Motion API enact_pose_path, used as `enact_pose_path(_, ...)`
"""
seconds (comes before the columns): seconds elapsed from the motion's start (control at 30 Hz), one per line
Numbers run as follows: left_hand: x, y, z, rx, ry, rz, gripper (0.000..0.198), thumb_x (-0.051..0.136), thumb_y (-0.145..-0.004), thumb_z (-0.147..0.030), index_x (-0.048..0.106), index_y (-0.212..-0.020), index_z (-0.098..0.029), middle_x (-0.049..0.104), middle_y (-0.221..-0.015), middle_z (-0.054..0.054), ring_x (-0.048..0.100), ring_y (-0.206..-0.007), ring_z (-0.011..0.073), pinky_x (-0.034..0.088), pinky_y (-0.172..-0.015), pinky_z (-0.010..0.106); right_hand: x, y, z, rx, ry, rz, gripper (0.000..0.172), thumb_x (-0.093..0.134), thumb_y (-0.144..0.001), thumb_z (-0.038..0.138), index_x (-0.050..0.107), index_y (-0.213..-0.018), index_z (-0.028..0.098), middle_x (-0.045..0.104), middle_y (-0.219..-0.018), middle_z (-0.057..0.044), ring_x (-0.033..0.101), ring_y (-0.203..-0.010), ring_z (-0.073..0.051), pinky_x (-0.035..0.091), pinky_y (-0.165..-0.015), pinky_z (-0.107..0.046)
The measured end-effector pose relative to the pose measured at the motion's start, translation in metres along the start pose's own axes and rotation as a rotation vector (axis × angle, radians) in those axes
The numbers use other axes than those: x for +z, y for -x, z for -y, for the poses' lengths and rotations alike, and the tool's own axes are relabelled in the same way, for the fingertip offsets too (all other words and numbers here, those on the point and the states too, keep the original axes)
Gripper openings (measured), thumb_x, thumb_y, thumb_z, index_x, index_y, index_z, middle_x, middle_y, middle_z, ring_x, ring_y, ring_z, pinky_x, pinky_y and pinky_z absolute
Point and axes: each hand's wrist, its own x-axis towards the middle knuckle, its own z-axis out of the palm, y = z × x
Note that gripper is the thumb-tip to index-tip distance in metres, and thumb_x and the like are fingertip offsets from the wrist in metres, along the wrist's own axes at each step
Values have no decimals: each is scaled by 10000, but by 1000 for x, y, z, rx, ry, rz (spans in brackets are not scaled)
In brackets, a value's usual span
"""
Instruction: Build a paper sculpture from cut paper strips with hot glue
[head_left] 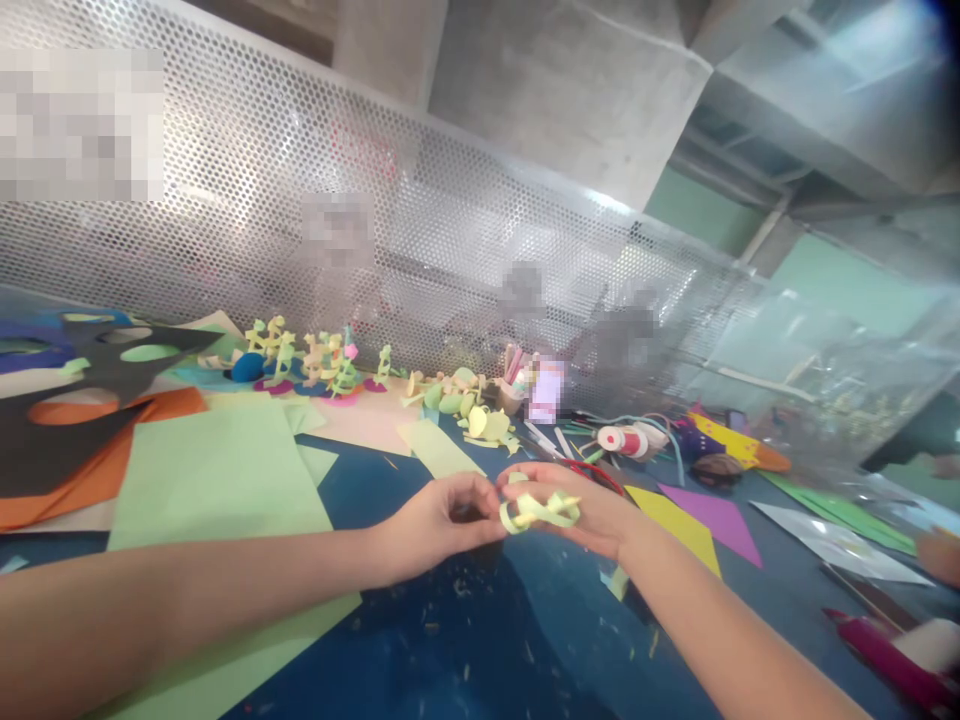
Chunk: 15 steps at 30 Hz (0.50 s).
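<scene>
A small curled strip of pale yellow-green paper (541, 512) is held between my two hands above the blue table. My left hand (444, 515) pinches its left end, with the thumb and fingertips together. My right hand (592, 505) supports the strip from behind and the right, its fingers bent around it and partly hidden by the curls. Beneath my left forearm lies a large light green paper sheet (217, 475). A small pale paper scrap (616, 580) rests just under my right wrist.
Small paper spiral figures (345, 365) stand at the back, near a perforated metal screen (450, 220). A spool (624, 440), yellow paper (675, 520) and purple paper (716, 522) lie to the right. A magenta tool (885, 650) is front right; black cut-out sheets (150, 365) lie left.
</scene>
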Motion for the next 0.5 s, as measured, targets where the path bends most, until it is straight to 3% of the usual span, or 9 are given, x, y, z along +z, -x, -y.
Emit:
enact_pose_path(0.17, 1, -1, -3, -17, 126, -21, 237, 639, -745, -261, 455, -872, -182, 563, -743, -12, 525, -697, 111, 412, -671, 261, 2, -2, -19, -28, -189, -102, 114, 698, -661, 212, 668, -759, 163, 631, -679, 21, 538, -556, -41, 459, -546, -128)
enact_pose_path(0.33, 0, -1, 1, -40, 160, -30, 302, 646, -740, -273, 464, -968, -197, 593, -759, -1, 551, -707, 125, 419, -685, 280, 0, -1, -25, -35, -250, -111, 100, 715, -648, 173, 673, -736, 148, 642, -691, 12, 549, -536, -34, 493, -601, -142)
enact_pose_path(0.5, -1, -1, 3, -58, 108, -79, 289, 638, -743, -318, 531, -979, -189, 602, -850, 18, 558, -787, 140, 421, -723, 282, -4, 4, -28, -50, -153, -231, 148, 706, -676, 288, 659, -711, 152, 634, -660, 7, 479, -465, -26, 434, -459, -123)
